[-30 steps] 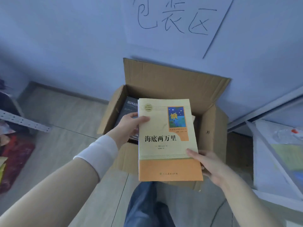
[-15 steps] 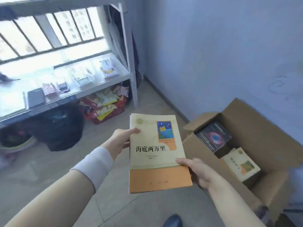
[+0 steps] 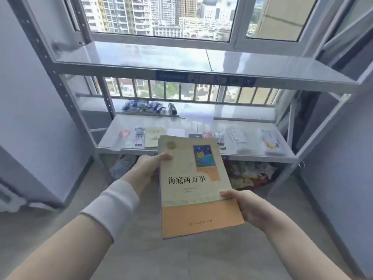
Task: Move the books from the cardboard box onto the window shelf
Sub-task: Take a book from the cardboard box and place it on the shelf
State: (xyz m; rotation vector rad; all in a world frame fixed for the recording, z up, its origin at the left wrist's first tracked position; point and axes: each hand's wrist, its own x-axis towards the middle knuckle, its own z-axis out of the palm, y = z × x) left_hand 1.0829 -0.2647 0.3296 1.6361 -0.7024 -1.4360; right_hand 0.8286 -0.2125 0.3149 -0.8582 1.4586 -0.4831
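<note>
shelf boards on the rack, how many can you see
2: the top board at the window sill, bare, and the lower board behind the held book, covered in small items. Any lower level is hidden.

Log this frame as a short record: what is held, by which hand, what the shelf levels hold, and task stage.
held: book, cover up
left hand: grips the book's left edge
right hand: grips its right edge, lower down
upper shelf: bare
lower shelf: pens and small packets
box: not in view
stage: book carried in front of the shelves, not yet set down
</note>
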